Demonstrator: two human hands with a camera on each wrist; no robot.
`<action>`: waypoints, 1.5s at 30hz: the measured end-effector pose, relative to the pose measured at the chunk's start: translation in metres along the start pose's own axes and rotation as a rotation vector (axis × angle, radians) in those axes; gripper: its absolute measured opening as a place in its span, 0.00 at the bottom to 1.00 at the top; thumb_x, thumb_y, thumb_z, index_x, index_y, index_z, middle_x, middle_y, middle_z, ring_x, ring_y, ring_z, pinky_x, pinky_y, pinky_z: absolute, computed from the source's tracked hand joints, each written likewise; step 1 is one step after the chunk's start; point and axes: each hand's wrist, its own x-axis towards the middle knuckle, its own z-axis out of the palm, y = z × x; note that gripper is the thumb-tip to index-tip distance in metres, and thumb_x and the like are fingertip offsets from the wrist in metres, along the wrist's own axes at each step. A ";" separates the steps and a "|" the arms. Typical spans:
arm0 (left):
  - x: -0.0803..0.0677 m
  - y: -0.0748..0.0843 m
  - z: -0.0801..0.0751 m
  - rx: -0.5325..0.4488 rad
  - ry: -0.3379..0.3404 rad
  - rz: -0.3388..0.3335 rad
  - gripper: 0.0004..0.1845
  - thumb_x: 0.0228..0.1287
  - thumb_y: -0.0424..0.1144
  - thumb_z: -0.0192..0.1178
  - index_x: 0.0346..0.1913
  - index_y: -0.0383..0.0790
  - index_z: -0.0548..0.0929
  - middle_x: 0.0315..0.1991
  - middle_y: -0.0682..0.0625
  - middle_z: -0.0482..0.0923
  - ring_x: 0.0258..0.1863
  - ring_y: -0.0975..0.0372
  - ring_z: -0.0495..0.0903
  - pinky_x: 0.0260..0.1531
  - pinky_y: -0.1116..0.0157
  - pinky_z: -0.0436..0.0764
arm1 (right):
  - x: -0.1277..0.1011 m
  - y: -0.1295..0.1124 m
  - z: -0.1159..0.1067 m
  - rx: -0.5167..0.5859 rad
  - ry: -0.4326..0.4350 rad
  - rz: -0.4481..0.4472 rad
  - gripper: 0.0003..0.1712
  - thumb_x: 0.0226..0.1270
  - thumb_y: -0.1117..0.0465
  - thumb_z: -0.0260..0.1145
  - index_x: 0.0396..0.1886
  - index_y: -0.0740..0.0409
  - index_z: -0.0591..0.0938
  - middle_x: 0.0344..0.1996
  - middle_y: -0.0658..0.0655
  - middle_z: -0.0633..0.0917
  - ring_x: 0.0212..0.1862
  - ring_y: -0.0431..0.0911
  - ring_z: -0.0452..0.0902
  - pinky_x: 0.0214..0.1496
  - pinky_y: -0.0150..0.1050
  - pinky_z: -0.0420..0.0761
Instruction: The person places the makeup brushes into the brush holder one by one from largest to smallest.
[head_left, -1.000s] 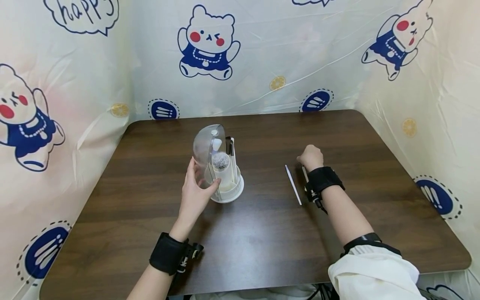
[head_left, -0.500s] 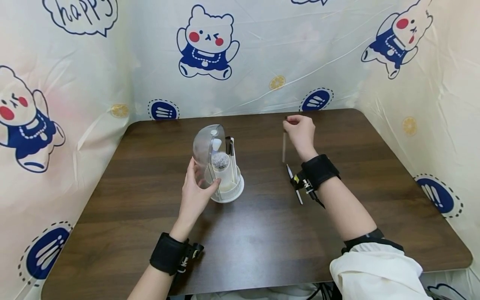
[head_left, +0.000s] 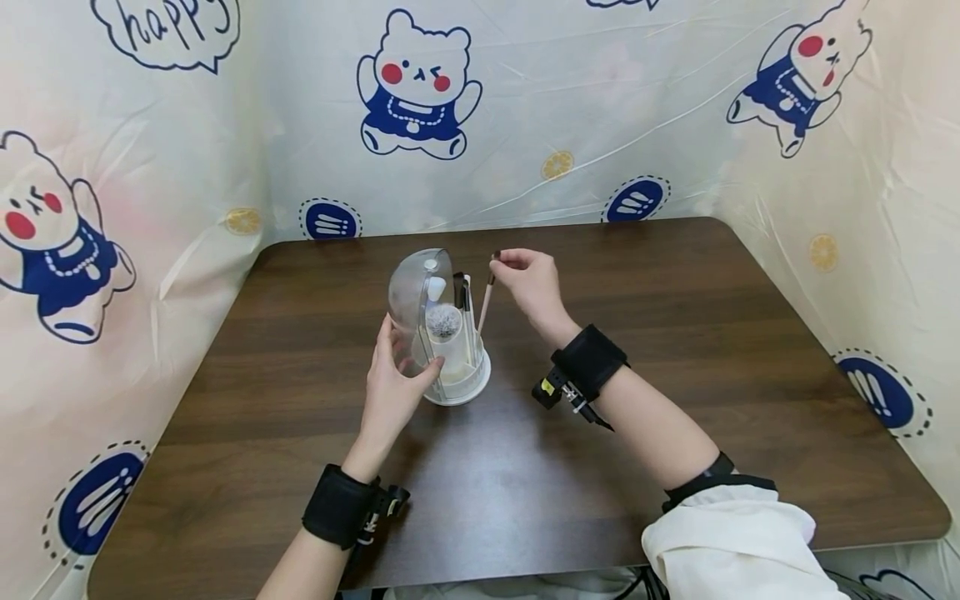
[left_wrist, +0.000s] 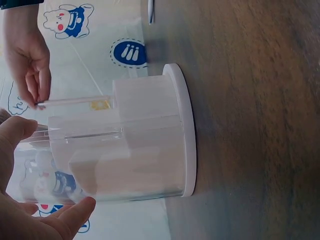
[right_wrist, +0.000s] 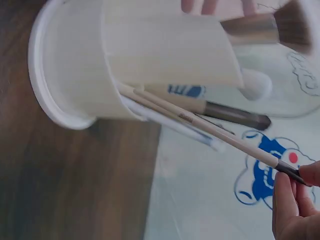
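My left hand (head_left: 397,379) grips the clear domed lid (head_left: 408,292) of a white makeup brush holder (head_left: 461,387), thumb on one side and fingers on the other. Between thumb and fingers, my right hand (head_left: 534,287) pinches a thin makeup brush (head_left: 486,307) by its dark tip end. The brush leans, and its pale handle (right_wrist: 220,132) reaches down into an outer compartment of the holder in the right wrist view. Several tools stand in the holder, among them a dark-tipped brush (right_wrist: 237,115), a thick fluffy brush (right_wrist: 295,30) and a white rounded end (right_wrist: 257,84).
A slim white stick (left_wrist: 151,11) lies on the table, mostly hidden behind the right wrist in the head view. The brown wooden table (head_left: 300,350) meets a patterned curtain (head_left: 525,92) at its back and sides. Straps with small cameras circle both wrists.
My right hand has lifted the thin brush off the right part of the table and carried it left to the holder, its handle now in it. My left hand has stayed put.
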 end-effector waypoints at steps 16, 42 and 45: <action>0.000 0.000 0.001 -0.008 0.005 0.007 0.52 0.55 0.40 0.69 0.76 0.48 0.46 0.70 0.39 0.57 0.70 0.47 0.62 0.66 0.52 0.71 | -0.007 0.028 0.031 -0.094 -0.075 0.038 0.13 0.61 0.63 0.67 0.42 0.66 0.85 0.41 0.64 0.87 0.40 0.47 0.82 0.32 0.23 0.75; 0.002 -0.003 0.002 -0.019 0.009 0.030 0.51 0.55 0.39 0.69 0.76 0.48 0.47 0.69 0.39 0.59 0.68 0.49 0.65 0.66 0.53 0.72 | -0.008 0.043 0.039 -0.249 -0.087 -0.051 0.13 0.59 0.66 0.68 0.43 0.67 0.82 0.39 0.64 0.87 0.42 0.53 0.85 0.41 0.35 0.84; 0.001 -0.002 0.002 -0.016 0.007 0.028 0.51 0.55 0.39 0.69 0.76 0.48 0.47 0.69 0.39 0.59 0.68 0.49 0.65 0.66 0.53 0.72 | -0.008 0.044 0.039 -0.240 -0.097 -0.048 0.13 0.59 0.66 0.68 0.43 0.68 0.82 0.39 0.65 0.86 0.43 0.53 0.85 0.43 0.36 0.85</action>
